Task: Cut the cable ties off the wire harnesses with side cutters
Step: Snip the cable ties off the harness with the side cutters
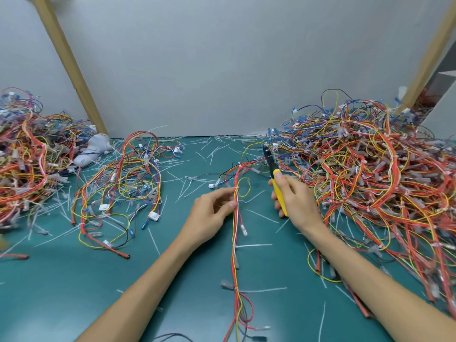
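Wire harness (235,233) is lying along the middle of the mat (74,280), running to its near edge; left hand (212,213) is pinching it below a cable tie (237,187), right hand (296,198) is gripping the yellow-handled cutters (276,178) beside it.

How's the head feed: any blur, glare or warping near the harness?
Head view: centre is sharp, with the left hand holding the harness and the right hand gripping the side cutters; left wire pile smears at the edge; wooden posts lean outward from wide-angle distortion; light even, no glare.
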